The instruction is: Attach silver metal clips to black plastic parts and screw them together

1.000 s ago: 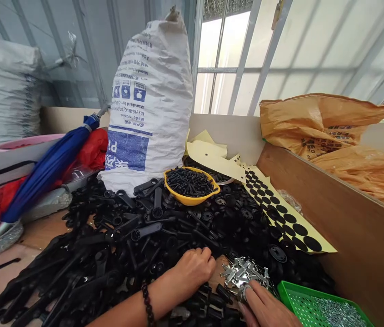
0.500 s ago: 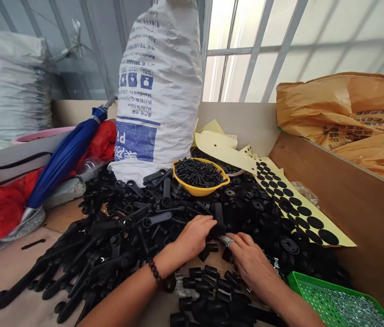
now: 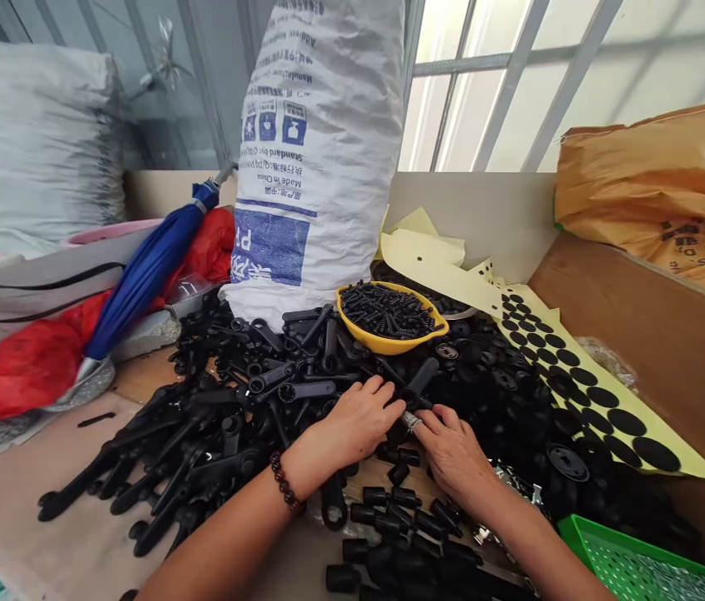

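A black plastic handle (image 3: 422, 377) stands tilted between my two hands. My left hand (image 3: 357, 419), with a beaded bracelet at the wrist, has its fingers closed at the handle's lower left. My right hand (image 3: 452, 455) pinches near its base, and a finger wears a pale wrap (image 3: 410, 421). The lower end of the handle is mostly covered by my fingers. Below my hands lie several short black cylinders (image 3: 406, 497). A heap of similar black handles (image 3: 308, 390) spreads to the left, and round black discs (image 3: 568, 462) are piled to the right.
Behind the heap, a yellow bowl (image 3: 383, 343) holds small black springs or screws. A tall white sack (image 3: 327, 150) stands there. Yellow sticker sheets (image 3: 690, 457) lie right, beside a brown board (image 3: 652, 351). A green basket (image 3: 583, 542) holds metal pieces. A blue umbrella (image 3: 152, 267) leans left.
The view has shifted, so the scene sits further right. The handle between my hands has gone from nearly upright to leaning right, and my left fingers have spread over its left side.
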The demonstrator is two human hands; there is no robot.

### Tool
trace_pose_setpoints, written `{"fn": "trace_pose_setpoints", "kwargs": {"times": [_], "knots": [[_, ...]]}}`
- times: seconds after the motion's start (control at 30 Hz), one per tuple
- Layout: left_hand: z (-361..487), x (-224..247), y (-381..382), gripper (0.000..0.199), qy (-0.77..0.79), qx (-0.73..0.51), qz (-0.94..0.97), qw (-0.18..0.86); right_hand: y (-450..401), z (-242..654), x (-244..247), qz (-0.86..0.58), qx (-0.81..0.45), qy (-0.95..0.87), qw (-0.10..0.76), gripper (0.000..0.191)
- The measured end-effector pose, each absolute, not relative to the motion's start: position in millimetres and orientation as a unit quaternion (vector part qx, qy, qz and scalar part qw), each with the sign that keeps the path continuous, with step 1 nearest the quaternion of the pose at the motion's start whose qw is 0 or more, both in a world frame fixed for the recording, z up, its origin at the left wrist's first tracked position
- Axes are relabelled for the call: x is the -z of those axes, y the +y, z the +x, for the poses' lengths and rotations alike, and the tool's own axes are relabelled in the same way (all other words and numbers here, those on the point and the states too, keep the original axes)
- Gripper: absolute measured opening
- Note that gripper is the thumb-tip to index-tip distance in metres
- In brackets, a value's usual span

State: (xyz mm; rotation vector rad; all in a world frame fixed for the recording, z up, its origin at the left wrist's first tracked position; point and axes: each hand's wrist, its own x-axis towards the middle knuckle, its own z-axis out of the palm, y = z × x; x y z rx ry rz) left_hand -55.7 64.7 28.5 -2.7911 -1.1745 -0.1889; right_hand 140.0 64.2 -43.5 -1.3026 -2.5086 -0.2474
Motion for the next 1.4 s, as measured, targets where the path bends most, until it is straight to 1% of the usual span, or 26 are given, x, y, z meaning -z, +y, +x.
{"fn": "trace_pose_setpoints", "kwargs": {"times": [0.13, 0.33, 0.57, 0.73, 1.0, 1.13, 1.4], "knots": [[-59.7, -29.2, 61.9, 0.042, -0.369, 0.027, -0.925, 0.088, 62.4, 142.9, 48.2, -0.455, 0.089, -0.872, 0.156, 0.032], [-60.9, -23.2, 67.0, 0.032, -0.376, 0.054, -0.919, 0.103, 62.0, 140.5, 49.6, -0.453, 0.105, -0.871, 0.162, 0.036], [-61.9, -24.9, 66.5, 0.025, -0.382, 0.079, -0.915, 0.103, 59.2, 133.3, 49.6, -0.447, 0.115, -0.873, 0.157, 0.035], [-58.0, -24.3, 64.5, 0.026, -0.367, 0.075, -0.920, 0.112, 62.4, 131.7, 49.8, -0.442, 0.113, -0.876, 0.156, 0.032], [-63.3, -22.9, 67.8, 0.026, -0.397, 0.102, -0.908, 0.087, 71.3, 143.8, 57.2, -0.444, 0.097, -0.870, 0.191, 0.039], [-66.6, -22.2, 70.6, 0.028, -0.397, 0.111, -0.909, 0.060, 68.8, 144.3, 53.3, -0.425, 0.088, -0.879, 0.199, 0.035], [-68.0, -20.4, 74.9, 0.028, -0.394, 0.120, -0.910, 0.043, 50.9, 124.1, 40.7, -0.371, 0.073, -0.909, 0.177, 0.027]]}}
